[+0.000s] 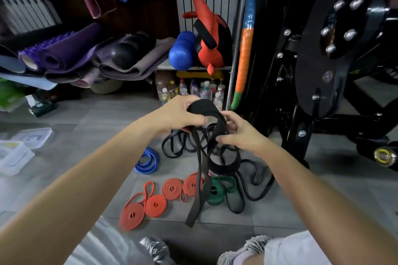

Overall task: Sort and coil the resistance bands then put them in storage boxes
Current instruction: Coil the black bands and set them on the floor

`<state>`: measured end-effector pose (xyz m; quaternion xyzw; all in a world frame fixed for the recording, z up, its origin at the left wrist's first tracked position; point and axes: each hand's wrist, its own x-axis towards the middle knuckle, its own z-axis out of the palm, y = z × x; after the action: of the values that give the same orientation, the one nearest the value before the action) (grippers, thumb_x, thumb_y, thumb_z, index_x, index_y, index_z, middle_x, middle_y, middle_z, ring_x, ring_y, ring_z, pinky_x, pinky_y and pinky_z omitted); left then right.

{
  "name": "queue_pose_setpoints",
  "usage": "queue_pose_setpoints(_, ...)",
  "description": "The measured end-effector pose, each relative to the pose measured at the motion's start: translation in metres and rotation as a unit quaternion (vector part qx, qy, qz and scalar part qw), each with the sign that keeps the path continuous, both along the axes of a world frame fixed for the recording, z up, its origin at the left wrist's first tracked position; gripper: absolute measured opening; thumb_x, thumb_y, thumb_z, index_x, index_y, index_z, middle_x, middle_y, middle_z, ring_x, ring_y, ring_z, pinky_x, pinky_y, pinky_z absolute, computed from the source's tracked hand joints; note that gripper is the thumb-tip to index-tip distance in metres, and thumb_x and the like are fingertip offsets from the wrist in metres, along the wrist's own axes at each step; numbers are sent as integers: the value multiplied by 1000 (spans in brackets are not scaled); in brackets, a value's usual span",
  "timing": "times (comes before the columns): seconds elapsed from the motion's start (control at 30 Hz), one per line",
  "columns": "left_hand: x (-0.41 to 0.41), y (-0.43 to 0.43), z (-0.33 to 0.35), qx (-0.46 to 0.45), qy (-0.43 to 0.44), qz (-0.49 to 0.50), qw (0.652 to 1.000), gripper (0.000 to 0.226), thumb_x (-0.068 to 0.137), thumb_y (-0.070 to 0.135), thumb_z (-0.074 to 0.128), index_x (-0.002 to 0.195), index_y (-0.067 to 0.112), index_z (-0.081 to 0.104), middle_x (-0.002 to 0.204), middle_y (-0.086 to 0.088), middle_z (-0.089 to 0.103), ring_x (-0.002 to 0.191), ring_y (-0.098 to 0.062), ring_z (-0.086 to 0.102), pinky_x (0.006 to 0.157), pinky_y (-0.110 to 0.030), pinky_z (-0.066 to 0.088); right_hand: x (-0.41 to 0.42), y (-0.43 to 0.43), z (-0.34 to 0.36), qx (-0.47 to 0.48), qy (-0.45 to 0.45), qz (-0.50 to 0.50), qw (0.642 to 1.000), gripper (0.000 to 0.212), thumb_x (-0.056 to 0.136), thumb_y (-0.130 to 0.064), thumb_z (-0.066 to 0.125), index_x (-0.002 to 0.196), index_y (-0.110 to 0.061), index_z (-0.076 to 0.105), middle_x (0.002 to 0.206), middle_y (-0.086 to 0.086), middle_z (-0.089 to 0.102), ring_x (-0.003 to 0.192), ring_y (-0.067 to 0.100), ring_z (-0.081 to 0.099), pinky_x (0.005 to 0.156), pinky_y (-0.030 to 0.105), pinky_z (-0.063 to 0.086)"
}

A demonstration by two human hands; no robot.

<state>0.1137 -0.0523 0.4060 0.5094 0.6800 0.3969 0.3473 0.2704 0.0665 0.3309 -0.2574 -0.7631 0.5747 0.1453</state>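
Black band [201, 191]: held up between both hands above the floor [280, 211]; wide, flat, matte, partly wound.
Left hand [178, 116]: fingers curled round the started coil at the top.
Right hand [241, 133]: pinches a strand just beside the coil.
Loose tail: hangs straight down below the hands, and the right hand is nearer to feed it.
Boxes [15, 155]: on the floor, well to the left.

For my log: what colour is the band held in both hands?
Black: the resistance band, head view; left hand and right hand grip it.
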Motion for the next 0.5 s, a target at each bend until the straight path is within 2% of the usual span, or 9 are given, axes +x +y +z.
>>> queue_pose_setpoints(0.07,-3,-16,-7,-10,-18,0,1000,17,81,-1,65,88,14,61,77,-4,63,73,-18,63,75,-42,54,2,-6,-8,-21,-15,40,999,57,77,3,71,120,-26,47,107,14,65,98,21,63,88,35,51)
queue_pose_setpoints(0.17,-4,-34,-16,15,-83,40,996,19,83,-3,63,86,16,60,70,-3,61,67,-16,61,65,-35,55,8,-14,-29,31,-102,78,991,40,78,2,66,101,-28,54,91,13,65,88,23,63,89,43,49)
queue_pose_setpoints(0.23,-5,-45,-15,50,-155,78,983,24,84,-4,60,80,19,61,63,-1,57,61,-14,57,55,-29,53,15,-19,-50,82,-148,50,984,28,79,-4,65,87,-30,58,92,9,65,91,23,62,94,47,48)
queue_pose_setpoints(0.3,-5,-57,-13,67,-192,85,975,23,80,1,64,74,23,63,61,-1,55,58,-13,55,53,-28,53,24,-21,-69,109,-162,-21,981,20,79,-13,67,80,-32,59,97,5,65,98,21,61,95,42,47)
queue_pose_setpoints(0.33,-3,-63,-14,65,-193,73,976,19,77,5,66,75,23,63,61,-1,56,58,-12,56,54,-29,53,28,-23,-76,93,-160,-52,981,18,79,-16,67,79,-32,59,94,1,65,96,20,61,93,38,47)
queue_pose_setpoints(0.4,3,-75,-21,47,-175,54,982,13,75,9,67,80,18,60,60,1,58,58,-10,57,54,-26,53,36,-31,-86,-23,-160,-99,982,14,81,-20,67,85,-28,57,83,-4,63,84,18,63,75,32,49)
queue_pose_setpoints(0.47,7,-84,-35,9,-121,62,991,15,81,5,68,82,14,56,62,1,58,60,-12,57,52,-24,50,44,-37,-92,-175,-121,-137,967,18,82,-15,69,92,-20,54,85,2,65,73,20,68,56,25,48)
queue_pose_setpoints(0.5,7,-87,-43,-17,-86,71,994,14,83,3,66,83,12,55,64,-1,58,61,-14,56,52,-25,50,48,-39,-91,-212,-94,-157,960,22,82,-9,70,94,-17,53,84,5,65,69,19,69,51,23,46)
